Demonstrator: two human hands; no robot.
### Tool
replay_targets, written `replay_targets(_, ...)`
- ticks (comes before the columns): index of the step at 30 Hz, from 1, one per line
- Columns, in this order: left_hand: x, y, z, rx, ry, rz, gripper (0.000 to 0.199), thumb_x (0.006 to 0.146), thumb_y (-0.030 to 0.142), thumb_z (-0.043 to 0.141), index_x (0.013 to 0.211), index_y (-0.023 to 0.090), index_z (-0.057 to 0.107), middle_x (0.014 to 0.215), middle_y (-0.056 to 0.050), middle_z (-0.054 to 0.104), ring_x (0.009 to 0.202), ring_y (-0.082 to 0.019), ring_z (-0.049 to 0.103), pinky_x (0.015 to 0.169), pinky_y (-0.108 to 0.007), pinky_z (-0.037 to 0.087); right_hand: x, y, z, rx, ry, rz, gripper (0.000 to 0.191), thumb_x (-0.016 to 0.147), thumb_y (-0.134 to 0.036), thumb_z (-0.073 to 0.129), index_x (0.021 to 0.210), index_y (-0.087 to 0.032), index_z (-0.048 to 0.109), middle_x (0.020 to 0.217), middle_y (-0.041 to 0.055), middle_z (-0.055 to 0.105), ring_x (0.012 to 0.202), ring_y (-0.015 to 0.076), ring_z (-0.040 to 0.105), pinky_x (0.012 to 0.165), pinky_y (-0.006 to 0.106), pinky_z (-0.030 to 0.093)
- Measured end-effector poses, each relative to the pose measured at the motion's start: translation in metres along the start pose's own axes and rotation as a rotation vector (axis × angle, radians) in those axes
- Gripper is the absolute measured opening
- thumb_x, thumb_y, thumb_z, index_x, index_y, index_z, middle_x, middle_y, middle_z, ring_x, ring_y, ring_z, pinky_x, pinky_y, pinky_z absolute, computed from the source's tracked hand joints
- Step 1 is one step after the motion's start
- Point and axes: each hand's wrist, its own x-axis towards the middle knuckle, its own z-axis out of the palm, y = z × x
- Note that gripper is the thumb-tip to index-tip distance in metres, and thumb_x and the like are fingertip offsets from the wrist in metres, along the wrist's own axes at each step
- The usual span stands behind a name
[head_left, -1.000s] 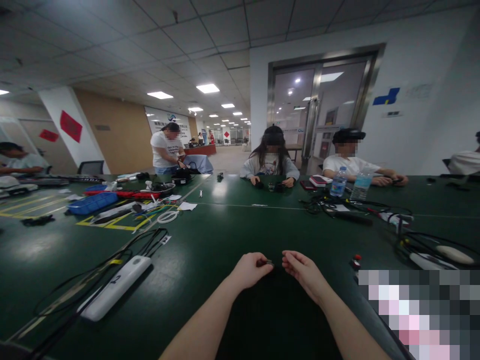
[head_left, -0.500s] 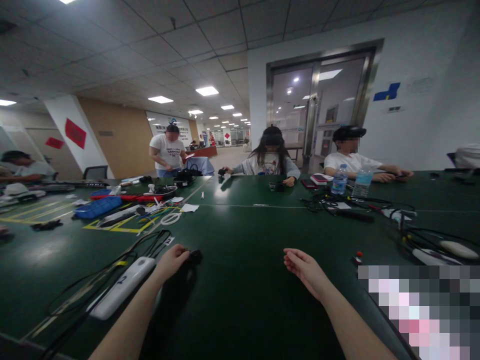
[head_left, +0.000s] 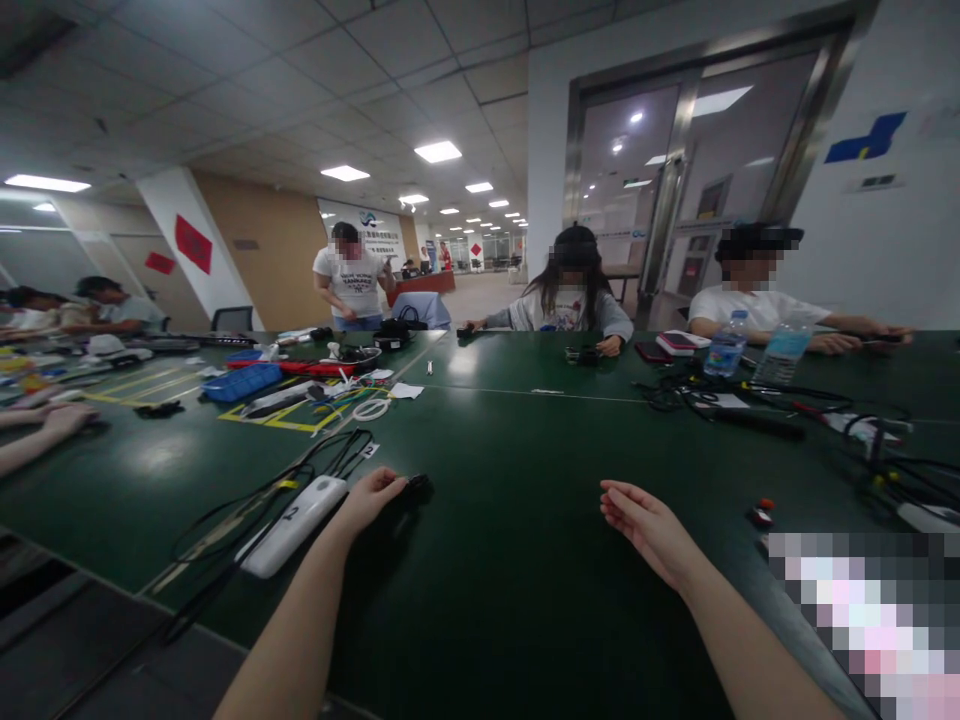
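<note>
My left hand is over the green table, thumb and fingers closed on a small black object. That object is dark and partly hidden by the fingers, so its kind cannot be made out. Just left of this hand lies a white power strip marked "2", with black cables running beside it. My right hand hovers over the table's right half, palm turned inward. Its fingers are loosely bent and slightly parted, and nothing shows in them. Nearest to it is a small red and black item.
Two water bottles stand at the right back near tangled cables. A blue tray is at the left. A pixelated area covers the lower right. A person sits opposite, another at the right; someone stands behind.
The view has turned left, shifting the scene rightward. A co-worker's hands now show more at the left edge. My left hand still grips the black object; my right hand's pose is nearly unchanged.
</note>
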Motion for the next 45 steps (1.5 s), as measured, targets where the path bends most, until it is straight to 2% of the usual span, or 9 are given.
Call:
replay_targets(4,-0.001,0.0,-0.001,-0.004,-0.038,-0.001,0.044,0.053,0.054,0.06,0.075,0.016,0.058,0.072,-0.002,0.063,0.069,-0.017,0.058,0.066,-0.027,0.043,0.004,0.003,-0.003,-0.011,0.0,-0.011,0.024,0.068,-0.029,0.063,0.091,-0.022,0.062,0.084,0.0039,0.062,0.083,0.0193,0.059,0.079,0.034,0.048)
replay_targets(9,0.001,-0.003,-0.002,0.031,-0.062,-0.025,0.043,0.055,0.049,0.061,0.082,0.016,0.063,0.079,-0.003,0.066,0.075,-0.019,0.059,0.069,-0.028,0.043,0.006,0.005,-0.005,-0.02,0.0,-0.008,0.026,0.068,-0.029,0.063,0.092,-0.022,0.062,0.085,0.0043,0.062,0.084,0.0203,0.059,0.08,0.035,0.048)
replay_targets(21,0.002,-0.007,-0.003,0.073,-0.084,0.003,0.04,0.058,0.047,0.06,0.082,0.017,0.065,0.078,-0.003,0.067,0.075,-0.02,0.059,0.069,-0.028,0.042,0.006,0.006,-0.005,-0.033,0.007,0.001,0.025,0.069,-0.027,0.061,0.093,-0.021,0.061,0.087,0.0047,0.062,0.084,0.0195,0.059,0.078,0.034,0.049)
replay_targets(26,0.0,-0.002,-0.002,0.094,-0.126,0.003,0.04,0.058,0.047,0.06,0.084,0.016,0.065,0.08,-0.004,0.067,0.076,-0.02,0.059,0.071,-0.028,0.042,0.004,0.003,-0.003,-0.012,0.009,0.017,0.024,0.069,-0.027,0.062,0.092,-0.022,0.062,0.086,0.0035,0.062,0.084,0.0186,0.058,0.079,0.032,0.048)
replay_targets(32,-0.003,0.006,-0.001,0.171,-0.097,0.023,0.041,0.062,0.049,0.056,0.085,0.017,0.064,0.085,-0.005,0.066,0.081,-0.021,0.058,0.075,-0.029,0.041,0.003,0.003,-0.003,-0.01,0.004,0.018,0.024,0.069,-0.027,0.062,0.092,-0.022,0.062,0.085,0.0038,0.062,0.083,0.0187,0.058,0.08,0.033,0.048)
replay_targets(40,-0.004,0.005,-0.001,0.232,-0.079,0.07,0.04,0.065,0.049,0.052,0.085,0.017,0.064,0.084,-0.006,0.066,0.081,-0.021,0.058,0.073,-0.029,0.042,0.003,0.004,-0.002,-0.028,-0.001,-0.007,0.024,0.069,-0.026,0.062,0.092,-0.021,0.062,0.086,0.0047,0.062,0.083,0.0194,0.059,0.079,0.034,0.048)
replay_targets(45,-0.004,0.004,0.0,0.199,-0.095,0.055,0.039,0.064,0.05,0.052,0.082,0.016,0.06,0.081,-0.005,0.064,0.076,-0.019,0.058,0.07,-0.028,0.043,0.002,0.003,-0.001,0.002,0.002,0.0,0.024,0.068,-0.024,0.063,0.092,-0.02,0.062,0.082,0.0036,0.063,0.078,0.0157,0.06,0.072,0.028,0.05)
